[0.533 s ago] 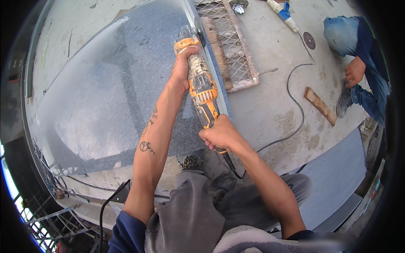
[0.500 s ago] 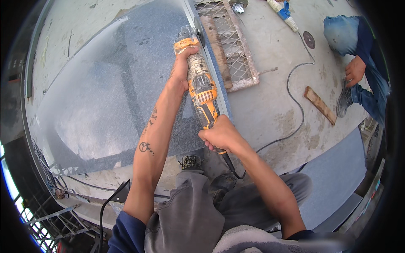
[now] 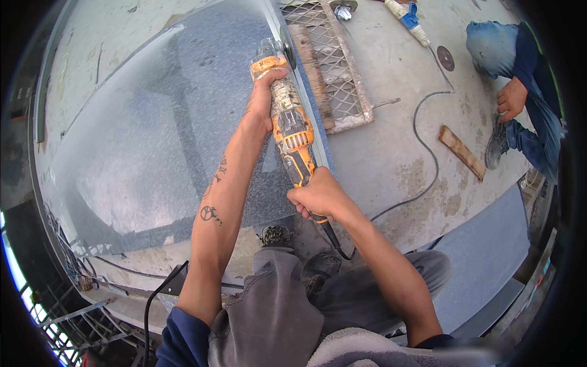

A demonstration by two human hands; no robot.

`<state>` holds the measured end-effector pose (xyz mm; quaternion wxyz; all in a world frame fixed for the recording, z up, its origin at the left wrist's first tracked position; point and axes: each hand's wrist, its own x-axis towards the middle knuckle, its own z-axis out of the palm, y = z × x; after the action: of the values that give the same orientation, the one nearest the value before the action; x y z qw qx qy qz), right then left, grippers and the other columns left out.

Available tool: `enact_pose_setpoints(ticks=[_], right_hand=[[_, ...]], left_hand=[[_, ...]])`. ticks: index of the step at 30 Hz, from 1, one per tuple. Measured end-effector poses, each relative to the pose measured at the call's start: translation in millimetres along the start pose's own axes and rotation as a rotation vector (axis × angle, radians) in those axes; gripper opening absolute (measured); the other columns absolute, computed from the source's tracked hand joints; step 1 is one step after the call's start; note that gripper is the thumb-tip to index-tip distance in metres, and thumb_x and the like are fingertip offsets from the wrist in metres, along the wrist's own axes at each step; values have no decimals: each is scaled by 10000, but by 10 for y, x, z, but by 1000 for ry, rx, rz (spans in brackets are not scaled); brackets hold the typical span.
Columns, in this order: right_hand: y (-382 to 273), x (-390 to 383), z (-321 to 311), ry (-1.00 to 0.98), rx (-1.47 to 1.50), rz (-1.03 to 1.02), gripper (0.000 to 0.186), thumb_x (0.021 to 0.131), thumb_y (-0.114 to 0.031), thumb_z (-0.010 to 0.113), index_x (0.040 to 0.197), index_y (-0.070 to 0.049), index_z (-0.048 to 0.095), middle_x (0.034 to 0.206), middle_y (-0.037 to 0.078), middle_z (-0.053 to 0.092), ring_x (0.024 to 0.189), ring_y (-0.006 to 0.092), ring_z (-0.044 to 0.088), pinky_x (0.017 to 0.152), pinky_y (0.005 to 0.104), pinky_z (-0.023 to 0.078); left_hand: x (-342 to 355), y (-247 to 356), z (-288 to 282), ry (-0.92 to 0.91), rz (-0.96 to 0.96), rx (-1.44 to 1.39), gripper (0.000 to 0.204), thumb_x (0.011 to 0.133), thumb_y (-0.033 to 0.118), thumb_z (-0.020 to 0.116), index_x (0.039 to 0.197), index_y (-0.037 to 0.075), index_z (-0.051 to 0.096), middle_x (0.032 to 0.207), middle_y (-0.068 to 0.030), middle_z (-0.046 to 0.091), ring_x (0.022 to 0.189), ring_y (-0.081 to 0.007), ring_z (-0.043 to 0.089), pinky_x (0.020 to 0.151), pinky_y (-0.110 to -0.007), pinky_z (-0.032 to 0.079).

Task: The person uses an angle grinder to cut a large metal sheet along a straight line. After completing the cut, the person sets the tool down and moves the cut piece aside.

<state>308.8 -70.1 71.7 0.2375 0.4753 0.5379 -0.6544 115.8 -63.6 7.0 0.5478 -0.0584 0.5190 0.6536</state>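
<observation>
The person's got an orange-and-black angle grinder (image 3: 295,136) up around 12 o'clock, over a speckled grey slab (image 3: 140,134) that sprawls out to 10. Left hand (image 3: 263,98)'s curled round the front end, right hand (image 3: 319,194)'s closed around the rear handle.

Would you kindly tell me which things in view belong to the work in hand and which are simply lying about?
Seemingly in use:
orange-and-black angle grinder, gripped by the left hand and right hand
its black cord
grey slab beneath it
pale straight strip beside it

Seemingly just lying about:
mesh frame
wooden offcut
loose round disc
</observation>
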Motion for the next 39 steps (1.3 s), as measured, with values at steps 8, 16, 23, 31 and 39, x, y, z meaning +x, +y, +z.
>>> enact_pose_setpoints(ticks=[8, 16, 23, 31, 39], right_hand=[[315, -287, 113, -1, -42, 59, 171, 747, -74, 660, 669, 67, 604, 587, 122, 637, 477, 182, 627, 466, 320, 504], [58, 1, 38, 11, 8, -1, 139, 741, -56, 652, 673, 57, 610, 631, 127, 644, 488, 166, 611, 451, 300, 486], [355, -290, 137, 10, -61, 61, 135, 745, -55, 651, 686, 56, 604, 601, 117, 630, 463, 167, 600, 444, 306, 480], [77, -19, 46, 15, 2, 16, 148, 748, -56, 647, 690, 72, 601, 618, 121, 636, 482, 170, 609, 457, 309, 490], [393, -295, 136, 9, -43, 54, 144, 749, -60, 655, 679, 53, 600, 602, 114, 628, 473, 165, 601, 448, 311, 478]], left_hand=[[-387, -313, 15, 34, -14, -41, 482, 873, 276, 636, 1238, -12, 507, 947, -125, 664, 745, -207, 699, 639, -370, 617], [-52, -21, -14, -12, -36, -19, 449, 865, 268, 626, 1187, -17, 497, 889, -120, 653, 681, -215, 694, 570, -393, 622], [-381, -345, 0, 25, -4, -79, 458, 868, 268, 626, 1212, -6, 500, 911, -124, 657, 709, -210, 700, 590, -371, 621], [-69, -63, -21, -28, -48, -48, 439, 864, 281, 621, 1182, 2, 507, 918, -134, 657, 700, -213, 700, 573, -378, 623], [-419, -372, 30, 44, 10, -45, 478, 883, 283, 601, 1222, -38, 502, 888, -138, 651, 688, -207, 695, 567, -355, 621]])
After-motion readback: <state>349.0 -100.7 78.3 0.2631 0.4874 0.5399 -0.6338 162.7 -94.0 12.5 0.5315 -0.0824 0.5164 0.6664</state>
